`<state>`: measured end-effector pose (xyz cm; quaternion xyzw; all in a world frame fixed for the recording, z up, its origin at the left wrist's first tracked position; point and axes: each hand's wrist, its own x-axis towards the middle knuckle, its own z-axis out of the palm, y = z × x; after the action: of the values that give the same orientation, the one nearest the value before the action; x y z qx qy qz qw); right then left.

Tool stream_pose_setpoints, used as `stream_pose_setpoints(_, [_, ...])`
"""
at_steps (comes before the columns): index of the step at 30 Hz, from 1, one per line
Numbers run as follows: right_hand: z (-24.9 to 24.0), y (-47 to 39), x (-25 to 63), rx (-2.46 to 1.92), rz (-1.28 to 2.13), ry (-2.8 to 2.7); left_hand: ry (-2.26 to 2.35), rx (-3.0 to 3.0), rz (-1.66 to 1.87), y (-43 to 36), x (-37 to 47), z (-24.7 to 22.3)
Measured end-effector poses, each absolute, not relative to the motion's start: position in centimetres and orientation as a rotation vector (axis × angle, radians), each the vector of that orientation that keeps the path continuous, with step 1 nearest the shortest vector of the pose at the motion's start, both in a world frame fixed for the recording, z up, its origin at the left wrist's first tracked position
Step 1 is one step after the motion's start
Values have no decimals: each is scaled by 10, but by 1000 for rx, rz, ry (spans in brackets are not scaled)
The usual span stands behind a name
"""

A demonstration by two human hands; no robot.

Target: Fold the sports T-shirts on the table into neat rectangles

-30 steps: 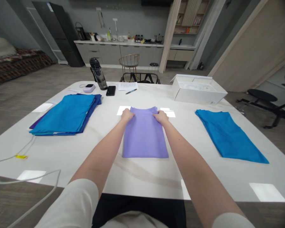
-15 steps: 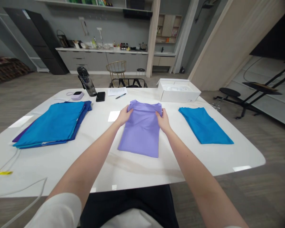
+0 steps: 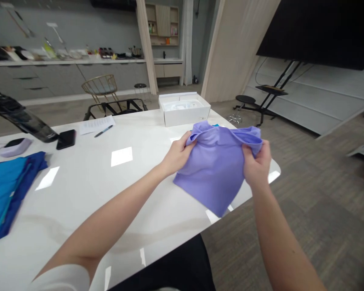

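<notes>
A folded purple shirt (image 3: 215, 161) hangs between my two hands at the right side of the table, its lower corner pointing down toward the table edge. My left hand (image 3: 181, 151) is closed on its upper left corner, thumb on top. The upper right corner is pinched in my right hand (image 3: 257, 161). Loose folds sag along the top edge between them. Just behind it a small bit of blue cloth (image 3: 216, 125) shows; the purple shirt hides the rest.
Blue folded clothes (image 3: 6, 190) lie stacked on the white table (image 3: 133, 202) at the left. A white box (image 3: 185, 111) stands at the back edge. A phone (image 3: 66, 139), a dark bottle (image 3: 24, 117), a lilac device (image 3: 15, 147), a paper sheet (image 3: 94, 125) and a pen (image 3: 103, 131) lie farther left.
My hands have lifted the purple shirt off the table's middle and carried it right, over the blue folded cloth there. My view has turned right.
</notes>
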<state>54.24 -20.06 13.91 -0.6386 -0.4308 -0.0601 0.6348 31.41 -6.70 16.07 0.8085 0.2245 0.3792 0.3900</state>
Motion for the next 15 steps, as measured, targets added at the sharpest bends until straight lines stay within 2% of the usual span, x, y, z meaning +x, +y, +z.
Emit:
stream_pose_setpoints(3, [176, -186, 613, -1452, -146, -1120, 529, 1888, 1096, -58, 363, 167])
stream_pose_setpoints(6, [183, -136, 676, -1528, -68, -1235, 545, 1688, 1167, -19, 418, 141])
stream_pose_setpoints(8, [161, -100, 701, -1644, 69, -1248, 669, 1534, 1088, 7, 447, 109])
stream_pose_setpoints(12, [87, -63, 715, -1933, 272, -1222, 1063, 1362, 865, 30, 466, 42])
stream_pose_setpoints(15, [54, -57, 722, -1910, 225, -1284, 1081, 1345, 878, 35, 467, 17])
